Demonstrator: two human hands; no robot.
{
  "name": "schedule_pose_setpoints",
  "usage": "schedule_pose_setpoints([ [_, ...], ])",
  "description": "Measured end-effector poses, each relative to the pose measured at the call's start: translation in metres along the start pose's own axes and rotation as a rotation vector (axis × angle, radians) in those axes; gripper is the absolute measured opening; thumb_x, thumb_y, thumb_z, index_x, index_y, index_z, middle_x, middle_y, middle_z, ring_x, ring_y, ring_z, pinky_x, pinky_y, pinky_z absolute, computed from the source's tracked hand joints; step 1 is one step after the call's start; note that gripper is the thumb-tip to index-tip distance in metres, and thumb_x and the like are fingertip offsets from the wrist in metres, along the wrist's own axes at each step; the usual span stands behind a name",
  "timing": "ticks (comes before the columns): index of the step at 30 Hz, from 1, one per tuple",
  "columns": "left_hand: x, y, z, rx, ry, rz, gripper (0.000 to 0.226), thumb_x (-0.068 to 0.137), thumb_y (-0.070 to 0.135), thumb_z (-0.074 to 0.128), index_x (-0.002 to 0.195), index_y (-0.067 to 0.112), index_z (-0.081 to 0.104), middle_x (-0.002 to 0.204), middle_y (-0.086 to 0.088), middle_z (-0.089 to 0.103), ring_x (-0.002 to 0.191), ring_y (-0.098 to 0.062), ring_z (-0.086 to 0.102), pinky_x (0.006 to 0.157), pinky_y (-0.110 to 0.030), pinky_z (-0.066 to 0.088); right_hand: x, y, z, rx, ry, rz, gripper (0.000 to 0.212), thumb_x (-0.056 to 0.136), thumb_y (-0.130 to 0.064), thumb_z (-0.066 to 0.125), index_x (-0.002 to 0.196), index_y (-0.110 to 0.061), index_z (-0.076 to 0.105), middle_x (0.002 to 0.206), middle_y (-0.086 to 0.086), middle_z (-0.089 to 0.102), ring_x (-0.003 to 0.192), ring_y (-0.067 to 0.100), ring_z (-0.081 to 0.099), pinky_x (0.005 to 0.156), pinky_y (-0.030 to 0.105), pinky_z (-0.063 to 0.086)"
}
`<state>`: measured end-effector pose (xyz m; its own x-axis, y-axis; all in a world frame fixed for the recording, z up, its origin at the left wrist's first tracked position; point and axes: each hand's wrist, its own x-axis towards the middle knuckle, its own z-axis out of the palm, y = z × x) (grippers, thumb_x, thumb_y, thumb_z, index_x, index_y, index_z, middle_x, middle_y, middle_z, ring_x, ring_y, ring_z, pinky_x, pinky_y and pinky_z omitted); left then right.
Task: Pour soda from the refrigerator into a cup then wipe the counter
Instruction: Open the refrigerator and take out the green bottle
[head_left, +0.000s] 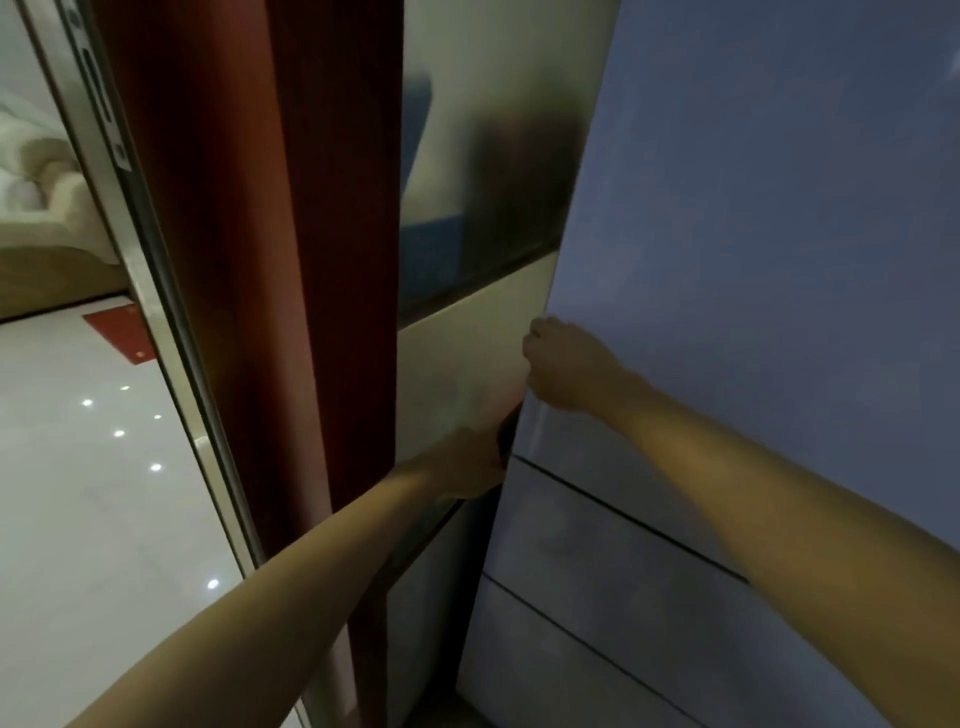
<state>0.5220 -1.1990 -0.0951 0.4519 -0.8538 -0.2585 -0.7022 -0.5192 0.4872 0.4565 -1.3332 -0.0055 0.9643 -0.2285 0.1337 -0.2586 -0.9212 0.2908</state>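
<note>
The person stands close in front of the tall grey-blue refrigerator (753, 260), whose smooth front is divided by thin dark seams lower down. The right hand (566, 364) rests at the left edge of the upper door, and its fingers (540, 332) are curled around that edge, gripping it. The left hand (467, 462) reaches into the dark gap between this edge and the pale cream wall panel (457, 364) beside it; its fingers go behind the door edge, so I cannot tell if they grip or only press.

I judge that this is the very first step: opening the refrigerator to get the soda. The door looks closed or only just cracked; the picture is blurred there. The soda itself is not visible and is presumably inside; no cup, no tabletop and no cloth appear in view.

To the left hangs a dark red curtain (291, 260) next to a metal door frame (156, 312), very near to the left arm.

The next move probably needs a firm pull on the edge toward the body, with enough room left for the door to swing.
</note>
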Motion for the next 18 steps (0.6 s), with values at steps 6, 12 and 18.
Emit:
schedule_pose_setpoints([
  [6,0.035,0.011,-0.001,-0.945,0.065,-0.131,0.053,0.086,0.004,0.066,0.135,-0.002,0.047,0.122,-0.022,0.056,0.11,-0.039,0.058,0.072,-0.033,0.05,0.048,0.011,-0.01,-0.552,0.015,-0.079,0.026,0.093,-0.029,0.047,0.101,-0.016,0.068,0.111,0.009,0.064,0.112,0.027,0.052,0.115,0.045,0.022],
  [12,0.056,0.025,0.001,-1.188,0.195,-0.028,0.032,0.081,-0.005,0.057,0.113,-0.003,0.06,0.091,-0.008,0.058,0.091,-0.028,0.054,0.081,-0.038,0.043,0.05,0.0,-0.003,-0.804,-0.186,-0.013,0.02,0.092,-0.037,0.054,0.093,-0.022,0.066,0.103,0.005,0.065,0.107,0.025,0.051,0.111,0.045,0.019],
  [18,0.071,0.025,0.014,-1.117,0.195,0.032,0.049,0.089,-0.018,0.038,0.133,-0.002,0.052,0.116,-0.022,0.06,0.092,-0.034,0.06,0.059,-0.019,0.046,0.045,-0.002,-0.008,-0.829,-0.212,-0.013,0.024,0.096,-0.033,0.051,0.1,-0.016,0.066,0.119,0.01,0.061,0.117,0.028,0.047,0.114,0.043,0.018],
])
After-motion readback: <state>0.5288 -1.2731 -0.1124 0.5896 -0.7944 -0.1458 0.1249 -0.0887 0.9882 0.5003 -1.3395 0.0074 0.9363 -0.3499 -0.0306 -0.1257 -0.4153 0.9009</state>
